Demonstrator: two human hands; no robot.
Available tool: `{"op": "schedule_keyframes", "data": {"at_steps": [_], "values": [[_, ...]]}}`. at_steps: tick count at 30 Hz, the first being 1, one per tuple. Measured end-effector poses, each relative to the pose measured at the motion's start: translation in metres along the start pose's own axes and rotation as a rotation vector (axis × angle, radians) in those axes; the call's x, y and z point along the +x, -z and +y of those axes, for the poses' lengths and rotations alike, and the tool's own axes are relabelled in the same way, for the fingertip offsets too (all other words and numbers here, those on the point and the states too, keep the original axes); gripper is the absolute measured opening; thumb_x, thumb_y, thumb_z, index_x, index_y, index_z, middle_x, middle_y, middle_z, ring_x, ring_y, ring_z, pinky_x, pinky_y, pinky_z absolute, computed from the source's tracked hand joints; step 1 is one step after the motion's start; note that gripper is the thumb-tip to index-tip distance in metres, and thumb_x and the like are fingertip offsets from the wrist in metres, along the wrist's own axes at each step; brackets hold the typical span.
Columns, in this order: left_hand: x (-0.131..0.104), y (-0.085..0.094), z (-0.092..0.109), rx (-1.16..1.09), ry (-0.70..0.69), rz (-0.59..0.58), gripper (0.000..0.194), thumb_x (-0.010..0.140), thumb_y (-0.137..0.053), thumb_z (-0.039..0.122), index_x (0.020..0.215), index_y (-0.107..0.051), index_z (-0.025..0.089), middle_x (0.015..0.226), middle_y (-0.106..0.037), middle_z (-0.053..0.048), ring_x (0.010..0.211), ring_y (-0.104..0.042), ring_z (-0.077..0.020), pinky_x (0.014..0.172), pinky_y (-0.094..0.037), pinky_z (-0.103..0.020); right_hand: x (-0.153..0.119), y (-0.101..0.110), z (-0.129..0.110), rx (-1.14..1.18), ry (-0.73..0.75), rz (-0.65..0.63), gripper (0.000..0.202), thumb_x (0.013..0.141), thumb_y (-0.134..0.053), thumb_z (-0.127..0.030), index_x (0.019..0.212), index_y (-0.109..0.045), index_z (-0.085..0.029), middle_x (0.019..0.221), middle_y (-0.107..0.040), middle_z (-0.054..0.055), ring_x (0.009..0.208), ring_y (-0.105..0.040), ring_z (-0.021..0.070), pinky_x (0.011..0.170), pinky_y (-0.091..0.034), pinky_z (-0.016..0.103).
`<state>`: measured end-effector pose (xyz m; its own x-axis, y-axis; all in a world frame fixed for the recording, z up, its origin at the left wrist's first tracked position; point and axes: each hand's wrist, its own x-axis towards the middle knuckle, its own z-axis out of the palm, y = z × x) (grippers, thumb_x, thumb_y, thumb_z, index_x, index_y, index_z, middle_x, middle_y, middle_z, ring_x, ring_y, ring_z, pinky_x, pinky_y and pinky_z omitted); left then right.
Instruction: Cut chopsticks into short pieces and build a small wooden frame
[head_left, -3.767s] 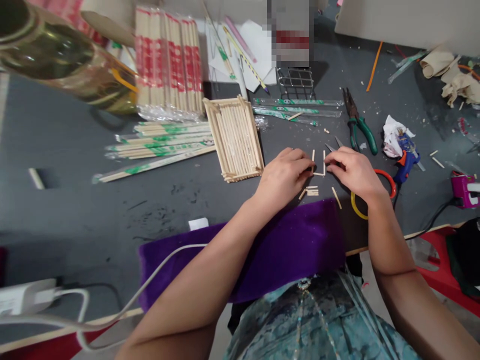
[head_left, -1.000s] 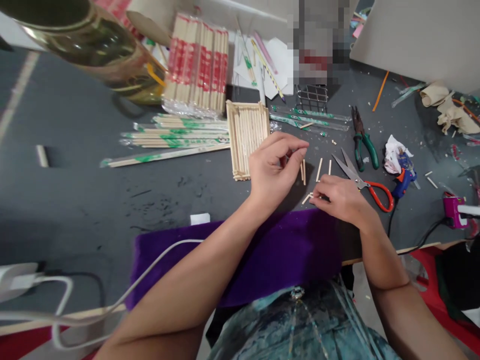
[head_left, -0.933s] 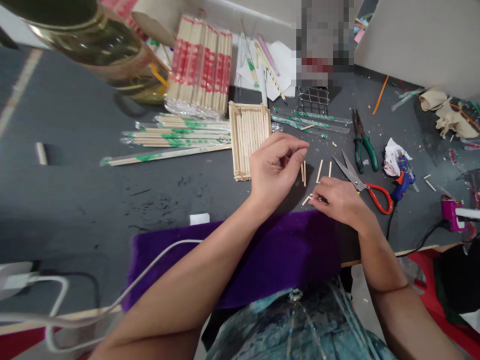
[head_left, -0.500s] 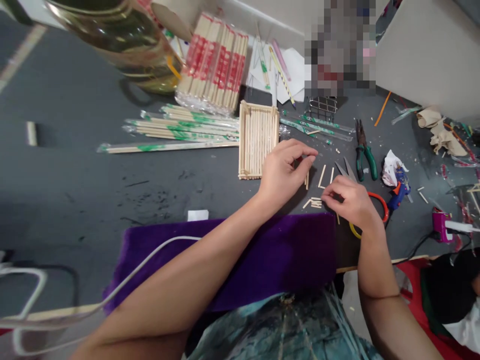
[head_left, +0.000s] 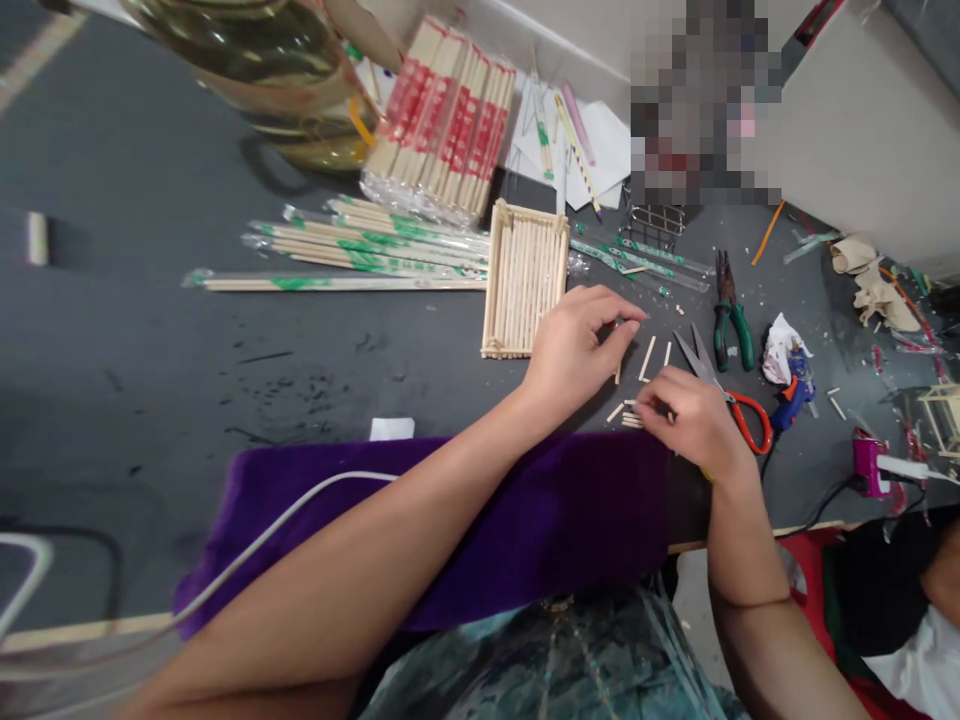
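Note:
My left hand [head_left: 577, 345] is closed, thumb and index fingertips together just right of a shallow tray made of wooden sticks [head_left: 529, 285]. Whatever is in that pinch is too small to make out. My right hand [head_left: 697, 415] curls over a small group of short cut sticks [head_left: 631, 420], its fingertips at their right end; I cannot see whether one is gripped. Two longer stick pieces [head_left: 647, 358] lie between the hands. Beside the right hand, scissors with orange handles [head_left: 750, 415] lie with blades apart, partly covered by the hand.
Pliers [head_left: 733, 320] and a blue glue gun [head_left: 795, 390] lie at right. Wrapped chopsticks [head_left: 360, 250] and a red-banded chopstick pack [head_left: 442, 120] lie behind, near a large bottle [head_left: 300, 90]. A white cable [head_left: 300, 505] crosses the purple cloth [head_left: 450, 540]. Another person sits at lower right.
My right hand has shifted slightly left and down onto the short sticks, showing more of the scissors. My left hand keeps its pinch. The whole view has shifted a little.

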<state>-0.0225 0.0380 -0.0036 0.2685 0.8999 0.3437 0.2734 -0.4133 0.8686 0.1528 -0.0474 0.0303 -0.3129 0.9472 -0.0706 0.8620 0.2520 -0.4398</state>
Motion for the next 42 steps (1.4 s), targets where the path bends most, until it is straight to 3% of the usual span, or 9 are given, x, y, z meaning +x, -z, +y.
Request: {"op": "schedule_keyframes", "data": {"at_steps": [4, 6, 14, 22, 30, 42], "values": [[0.000, 0.000, -0.003, 0.078, -0.040, -0.114, 0.017, 0.091, -0.058, 0.017, 0.094, -0.075, 0.020, 0.094, -0.076, -0.004, 0.090, -0.065, -0.0208, 0.086, -0.052, -0.039, 0.001, 0.025, 0.010, 0.084, -0.136, 0.227, 0.014, 0.096, -0.055, -0.026, 0.086, -0.064, -0.023, 0.084, -0.066, 0.002, 0.072, -0.059, 0.0158, 0.070, -0.046, 0.029], [-0.001, -0.001, -0.003, 0.126, -0.080, -0.159, 0.018, 0.092, -0.057, 0.017, 0.095, -0.075, 0.020, 0.096, -0.077, -0.005, 0.093, -0.064, -0.0224, 0.085, -0.052, -0.039, 0.005, 0.033, 0.016, 0.073, -0.174, 0.264, 0.012, 0.095, -0.055, -0.025, 0.087, -0.065, -0.023, 0.086, -0.066, 0.002, 0.073, -0.059, 0.0163, 0.070, -0.046, 0.029], [-0.005, -0.001, -0.001, 0.288, -0.228, -0.236, 0.029, 0.098, -0.048, 0.020, 0.096, -0.077, 0.019, 0.099, -0.076, -0.009, 0.093, -0.059, -0.0254, 0.081, -0.051, -0.040, 0.032, 0.023, 0.028, -0.040, -0.191, 0.200, 0.014, 0.093, -0.053, -0.018, 0.085, -0.064, -0.022, 0.089, -0.065, 0.004, 0.084, -0.062, 0.0186, 0.077, -0.045, 0.030], [-0.006, -0.002, 0.000, 0.298, -0.215, -0.231, 0.030, 0.099, -0.047, 0.023, 0.096, -0.077, 0.019, 0.098, -0.075, -0.009, 0.092, -0.058, -0.0256, 0.081, -0.051, -0.041, 0.028, 0.012, 0.036, 0.031, -0.243, 0.316, 0.012, 0.098, -0.051, -0.025, 0.094, -0.063, -0.025, 0.096, -0.068, 0.003, 0.085, -0.062, 0.0187, 0.079, -0.049, 0.031], [-0.008, -0.004, -0.001, 0.332, -0.229, -0.248, 0.029, 0.099, -0.049, 0.024, 0.093, -0.077, 0.020, 0.097, -0.075, -0.008, 0.092, -0.058, -0.0266, 0.081, -0.051, -0.041, 0.033, 0.004, 0.041, -0.084, -0.256, 0.281, 0.015, 0.096, -0.052, -0.021, 0.094, -0.066, -0.025, 0.091, -0.067, 0.004, 0.090, -0.061, 0.0221, 0.082, -0.048, 0.035], [-0.009, -0.003, -0.001, 0.349, -0.241, -0.254, 0.029, 0.100, -0.048, 0.024, 0.093, -0.076, 0.019, 0.097, -0.075, -0.008, 0.092, -0.059, -0.0254, 0.080, -0.050, -0.038, 0.035, 0.000, 0.041, -0.128, -0.226, 0.276, 0.015, 0.098, -0.051, -0.018, 0.092, -0.065, -0.023, 0.094, -0.070, 0.005, 0.092, -0.061, 0.0212, 0.083, -0.046, 0.033]]}}
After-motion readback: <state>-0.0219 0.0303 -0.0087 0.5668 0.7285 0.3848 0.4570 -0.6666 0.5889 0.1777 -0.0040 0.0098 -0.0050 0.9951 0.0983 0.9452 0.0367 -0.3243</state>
